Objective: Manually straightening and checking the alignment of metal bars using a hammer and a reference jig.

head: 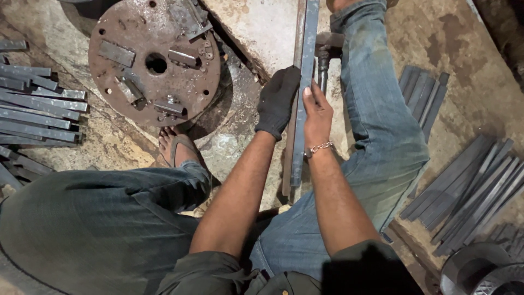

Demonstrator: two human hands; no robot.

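A long flat grey steel bar (304, 65) runs from the top of the view down toward my lap, lying along a second rusty strip beneath it. My left hand (277, 101), in a black glove, grips the bar from its left side. My bare right hand (317, 112), with a chain bracelet at the wrist, presses against the bar's right edge. A hammer (325, 46) lies just right of the bar, above my right hand. I sit on the floor in jeans, right leg stretched forward.
A rusty round steel plate (154, 60) with welded blocks and a centre hole lies at upper left, my sandalled foot (177, 145) below it. Stacks of cut flat bars lie at left (38, 117) and right (469, 191). A grinder disc (483, 273) sits bottom right.
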